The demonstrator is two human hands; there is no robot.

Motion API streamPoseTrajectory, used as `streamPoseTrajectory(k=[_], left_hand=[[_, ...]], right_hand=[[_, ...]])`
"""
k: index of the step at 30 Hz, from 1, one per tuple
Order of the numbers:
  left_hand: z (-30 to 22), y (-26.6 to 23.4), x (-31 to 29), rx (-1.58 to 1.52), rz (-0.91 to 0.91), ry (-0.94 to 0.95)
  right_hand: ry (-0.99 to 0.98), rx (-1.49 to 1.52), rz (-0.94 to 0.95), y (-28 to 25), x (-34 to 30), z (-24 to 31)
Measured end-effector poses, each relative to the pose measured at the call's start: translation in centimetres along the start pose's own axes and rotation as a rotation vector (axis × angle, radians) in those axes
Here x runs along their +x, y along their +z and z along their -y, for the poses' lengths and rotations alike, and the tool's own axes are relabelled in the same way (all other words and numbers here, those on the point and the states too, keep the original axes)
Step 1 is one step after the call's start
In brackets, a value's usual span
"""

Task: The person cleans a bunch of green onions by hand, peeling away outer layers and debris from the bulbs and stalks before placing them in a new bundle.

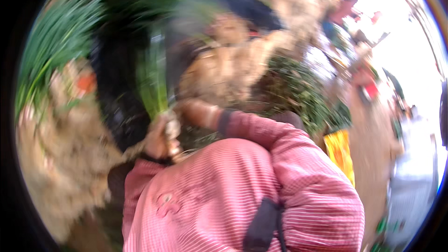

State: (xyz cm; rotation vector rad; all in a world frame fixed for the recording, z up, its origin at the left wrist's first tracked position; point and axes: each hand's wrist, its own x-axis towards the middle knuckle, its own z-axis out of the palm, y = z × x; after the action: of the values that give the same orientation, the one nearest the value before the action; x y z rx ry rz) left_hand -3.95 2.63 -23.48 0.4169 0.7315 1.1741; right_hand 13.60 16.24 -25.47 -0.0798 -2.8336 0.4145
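Observation:
My left hand (157, 139) is closed around a bunch of green onions (155, 81) in front of my body. The long green leaves point away from me, and the pale root ends show beside my fingers. Close against the bunch on its right is my right hand (191, 111). Motion smears its fingers, so their grip does not show. Under and beyond the bunch lies a black plastic sheet (122, 98). Both arms wear pink striped sleeves with dark cuffs.
More green onions (60, 42) lie in a heap at the far left. A pile of cut greenery (298, 93) sits to the right, with a yellow bag (340, 151) near it. Brown ground (70, 154) surrounds the sheet. Another person (346, 7) is blurred at the far right.

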Motion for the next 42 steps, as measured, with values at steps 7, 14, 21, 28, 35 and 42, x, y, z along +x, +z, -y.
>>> streamPoseTrajectory(k=[7, 14, 21, 28, 35, 42], left_hand=[[1.1, 0.0, 1.9, 0.594, -0.288, 0.403], [2.2, -1.0, 3.6, 0.78, -0.228, 0.381], [2.8, -1.5, 3.9, 0.983, -0.211, 0.466], [2.4, -2.1, 4.0, 0.707, -0.225, 0.359], [0.6, -1.3, 3.5, 0.284, -0.056, 0.304], [-2.4, 0.3, 0.7, -0.011, 0.168, 0.487]], right_hand=[[0.574, -0.131, 0.203, -3.4, -0.6, 1.9], [0.522, -0.083, -0.346, -6.0, 4.8, 4.9], [0.636, -0.284, 0.166, -4.3, 5.9, 3.0], [0.715, 0.222, -0.223, -3.9, 5.3, 3.1], [0.555, 1.369, -0.963, -4.6, 3.0, 2.2], [0.339, 0.066, 0.242, -2.2, -3.1, -4.0]])
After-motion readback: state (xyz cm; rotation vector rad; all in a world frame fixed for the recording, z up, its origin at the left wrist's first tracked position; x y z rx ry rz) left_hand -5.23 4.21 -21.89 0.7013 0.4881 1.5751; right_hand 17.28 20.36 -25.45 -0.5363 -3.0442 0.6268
